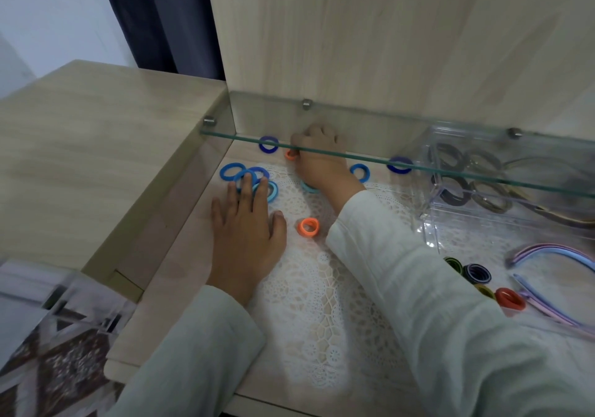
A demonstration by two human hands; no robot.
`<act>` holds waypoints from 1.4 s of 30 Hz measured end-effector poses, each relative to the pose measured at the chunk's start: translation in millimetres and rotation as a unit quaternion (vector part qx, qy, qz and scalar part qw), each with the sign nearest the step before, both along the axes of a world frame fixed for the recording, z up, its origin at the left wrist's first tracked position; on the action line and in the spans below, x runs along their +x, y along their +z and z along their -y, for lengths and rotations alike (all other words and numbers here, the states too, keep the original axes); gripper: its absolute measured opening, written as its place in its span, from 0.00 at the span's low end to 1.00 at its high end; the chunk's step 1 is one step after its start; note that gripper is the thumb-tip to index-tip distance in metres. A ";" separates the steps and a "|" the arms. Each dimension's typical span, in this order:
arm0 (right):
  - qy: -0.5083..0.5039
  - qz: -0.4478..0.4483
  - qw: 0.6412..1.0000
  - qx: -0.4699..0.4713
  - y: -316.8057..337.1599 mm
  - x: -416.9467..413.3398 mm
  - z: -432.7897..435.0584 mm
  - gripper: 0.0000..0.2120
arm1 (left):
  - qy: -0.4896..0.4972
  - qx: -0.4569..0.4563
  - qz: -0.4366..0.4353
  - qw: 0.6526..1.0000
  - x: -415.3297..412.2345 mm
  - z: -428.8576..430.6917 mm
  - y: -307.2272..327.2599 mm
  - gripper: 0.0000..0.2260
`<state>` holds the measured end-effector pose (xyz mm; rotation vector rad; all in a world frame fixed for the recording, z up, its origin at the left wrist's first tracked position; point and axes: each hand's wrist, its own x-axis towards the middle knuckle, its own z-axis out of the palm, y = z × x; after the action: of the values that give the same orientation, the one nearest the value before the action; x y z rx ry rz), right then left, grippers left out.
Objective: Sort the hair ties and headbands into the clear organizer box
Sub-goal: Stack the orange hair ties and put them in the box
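Note:
My left hand [246, 233] lies flat on the lace mat, fingertips resting on a cluster of blue hair ties [246, 176]. My right hand [317, 160] reaches under the glass shelf, fingers curled round a small orange hair tie [290, 155]; a light blue tie [309, 188] shows beneath its wrist. Another orange tie [309, 227] lies between my hands. More blue ties lie at the back [268, 144] and to the right [360, 172] [399, 164]. The clear organizer box [433, 210] at right holds dark ties and headbands.
A glass shelf [354, 156] spans the work area at low height above the far ties. Pastel headbands [547, 252], dark ties [476, 273] and a red tie [510, 299] lie at the right. A wooden side wall [154, 191] bounds the left.

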<state>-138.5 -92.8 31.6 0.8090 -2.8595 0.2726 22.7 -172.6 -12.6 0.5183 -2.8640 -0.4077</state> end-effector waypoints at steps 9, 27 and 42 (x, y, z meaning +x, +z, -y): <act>-0.035 -0.027 0.994 -0.102 -11.0 26.4 -28.7 0.09 | 0.000 -0.010 -0.004 1.000 -1.2 -0.4 0.2 0.29; -0.054 -0.118 0.984 -0.122 -41.8 95.7 -97.1 0.06 | -0.008 -0.020 -0.034 0.999 3.3 0.9 -3.8 0.26; -0.041 -0.092 0.986 -0.132 -46.1 105.7 -99.7 0.07 | -0.010 -0.016 -0.031 0.999 3.3 1.4 -3.7 0.27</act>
<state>-32.8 6.9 -14.5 0.6291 -2.6029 0.5243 26.0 -174.0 -16.3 0.4645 -2.8131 -0.3738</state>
